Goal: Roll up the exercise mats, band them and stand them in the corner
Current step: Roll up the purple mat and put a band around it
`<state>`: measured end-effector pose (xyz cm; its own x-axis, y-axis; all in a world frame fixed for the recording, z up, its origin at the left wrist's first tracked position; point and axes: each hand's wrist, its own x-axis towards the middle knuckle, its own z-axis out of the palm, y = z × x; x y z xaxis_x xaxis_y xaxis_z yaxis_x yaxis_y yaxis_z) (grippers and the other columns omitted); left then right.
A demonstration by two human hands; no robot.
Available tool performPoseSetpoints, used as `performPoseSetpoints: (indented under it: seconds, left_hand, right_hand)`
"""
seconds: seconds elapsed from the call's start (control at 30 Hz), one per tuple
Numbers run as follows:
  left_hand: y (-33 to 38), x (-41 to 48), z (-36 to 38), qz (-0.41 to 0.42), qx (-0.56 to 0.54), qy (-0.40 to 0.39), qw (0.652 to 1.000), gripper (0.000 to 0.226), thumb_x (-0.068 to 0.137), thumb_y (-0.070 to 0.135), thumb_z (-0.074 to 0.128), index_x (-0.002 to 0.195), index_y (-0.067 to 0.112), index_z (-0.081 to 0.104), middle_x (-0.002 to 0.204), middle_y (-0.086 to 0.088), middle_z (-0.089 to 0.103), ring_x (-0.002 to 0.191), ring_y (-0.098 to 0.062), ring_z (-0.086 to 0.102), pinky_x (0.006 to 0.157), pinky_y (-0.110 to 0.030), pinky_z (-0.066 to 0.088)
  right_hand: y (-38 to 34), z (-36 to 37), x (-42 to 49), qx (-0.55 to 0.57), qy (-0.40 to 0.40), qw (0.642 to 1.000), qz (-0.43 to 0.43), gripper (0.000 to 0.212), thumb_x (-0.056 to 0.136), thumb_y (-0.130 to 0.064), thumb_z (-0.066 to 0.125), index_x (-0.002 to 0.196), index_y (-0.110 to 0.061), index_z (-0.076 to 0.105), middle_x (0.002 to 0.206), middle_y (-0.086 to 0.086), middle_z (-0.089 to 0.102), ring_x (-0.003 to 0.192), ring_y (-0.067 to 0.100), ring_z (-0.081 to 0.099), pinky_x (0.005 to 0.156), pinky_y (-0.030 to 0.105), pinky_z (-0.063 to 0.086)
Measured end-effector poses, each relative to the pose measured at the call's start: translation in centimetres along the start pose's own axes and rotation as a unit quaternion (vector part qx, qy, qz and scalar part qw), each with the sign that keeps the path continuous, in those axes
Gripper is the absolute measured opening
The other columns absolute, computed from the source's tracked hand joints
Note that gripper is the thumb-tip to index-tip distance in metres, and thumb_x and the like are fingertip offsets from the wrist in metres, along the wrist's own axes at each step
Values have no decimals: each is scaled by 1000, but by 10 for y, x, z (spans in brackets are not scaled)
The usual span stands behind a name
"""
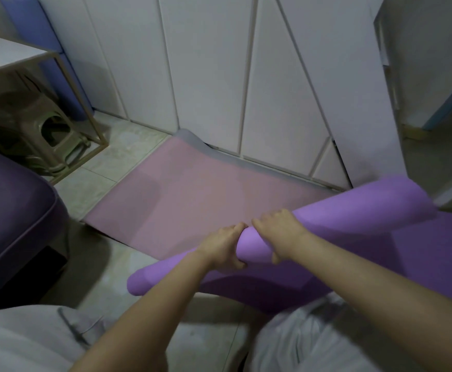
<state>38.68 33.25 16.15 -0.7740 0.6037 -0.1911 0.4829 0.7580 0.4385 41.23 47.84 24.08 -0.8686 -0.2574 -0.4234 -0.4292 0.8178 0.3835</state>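
Left hand (223,245) and right hand (279,232) grip the half-rolled purple mat (340,208); its loose end sags; a pink mat (192,194) lies flat beneath.

Lighting: dim, flat indoor light with a cool cast and no glare.
Shadows: soft, deepest beneath the purple upholstered seat (12,210) and the table (12,53) at left.
Sharpness: soft overall; the purple mat roll (380,200) is blurred at its right end.
Distortion: cabinet doors (206,63) lean and bow toward the frame edges.
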Motion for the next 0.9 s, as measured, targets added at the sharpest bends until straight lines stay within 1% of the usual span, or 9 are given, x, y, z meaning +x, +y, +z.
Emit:
performPoseSetpoints:
  seconds: [0.07,0.17,0.37,0.47,0.53,0.63,0.73,0.83,0.9]
  left_hand:
    - [-2,-2,1,12,16,-11,1000,66,68,33,73,126,21,42,122,1,57,105,-27,55,80,-31,43]
    - [-7,-10,16,18,-20,6,1000,75,69,33,75,133,21,39,129,-1,51,113,-25,51,90,-32,41]
    - [-11,-37,47,-13,46,86,995,91,72,40,72,146,17,23,143,-2,38,130,-21,37,107,-38,28]
    - [-6,-47,62,-31,81,129,988,119,37,44,86,137,9,33,125,-10,57,116,-24,46,89,-51,47]
    - [0,-48,70,-42,89,152,983,123,26,49,84,133,7,38,122,-9,59,115,-23,42,82,-53,50]
    - [1,-40,71,-24,58,169,984,114,30,44,83,131,10,41,114,-7,61,109,-22,45,82,-55,50]
    - [-4,-31,66,13,27,122,992,99,36,24,83,127,12,45,104,-8,62,93,-28,59,81,-41,52]
    - [-4,-25,56,17,31,72,997,77,64,20,72,135,14,42,123,-5,53,112,-28,51,92,-32,36]
    - [-5,-21,51,-4,9,34,999,74,70,23,70,136,17,37,129,-3,49,117,-25,47,92,-31,35]
  right_hand:
    - [-3,6,-2,20,10,1000,3,66,76,-39,71,126,-12,38,121,6,55,105,23,58,74,30,35]
    - [-10,13,-2,30,7,999,10,66,76,-42,71,124,-12,39,117,5,58,102,23,60,72,30,36]
    - [-14,15,6,108,-59,992,22,70,69,-46,76,122,-11,46,121,7,60,108,27,59,86,33,45]
    - [-9,8,8,126,-71,989,17,68,65,-50,77,117,-14,53,117,6,63,105,26,60,82,31,46]
    - [-4,4,8,138,-88,986,13,68,63,-52,78,116,-16,55,114,5,64,103,26,61,78,30,45]
    - [6,4,2,182,-124,975,12,68,64,-53,77,118,-18,55,114,4,64,97,25,59,74,28,41]
    - [11,12,-5,244,-167,955,22,70,66,-53,76,123,-20,54,118,2,62,87,23,52,72,27,40]
    - [8,17,-6,228,-161,960,20,71,68,-58,71,124,-21,52,119,1,62,95,24,57,74,28,41]
    - [3,19,-6,156,-117,981,8,72,70,-57,71,126,-19,48,123,3,60,106,25,58,80,30,41]
